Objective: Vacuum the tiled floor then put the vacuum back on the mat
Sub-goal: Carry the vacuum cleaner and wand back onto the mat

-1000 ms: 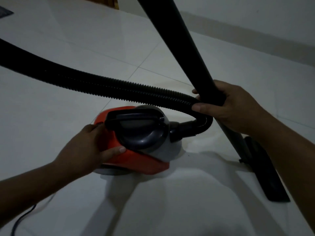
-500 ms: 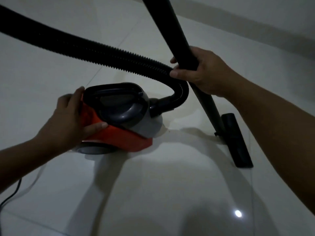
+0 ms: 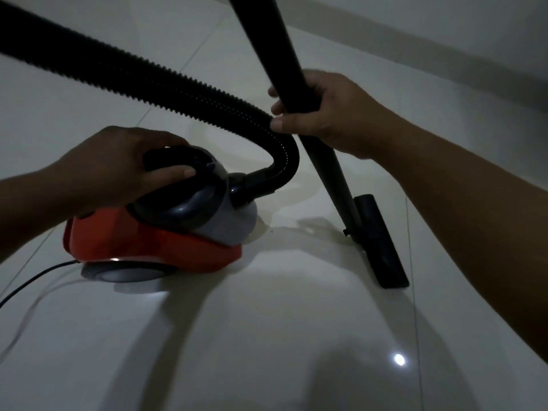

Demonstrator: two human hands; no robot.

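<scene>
Vacuum stands on tiled floor, left of centre. Left hand grips its top handle. Right hand grips the wand. Floor nozzle rests flat at right. Wall base runs along the far edge; open tiles lie near.
</scene>
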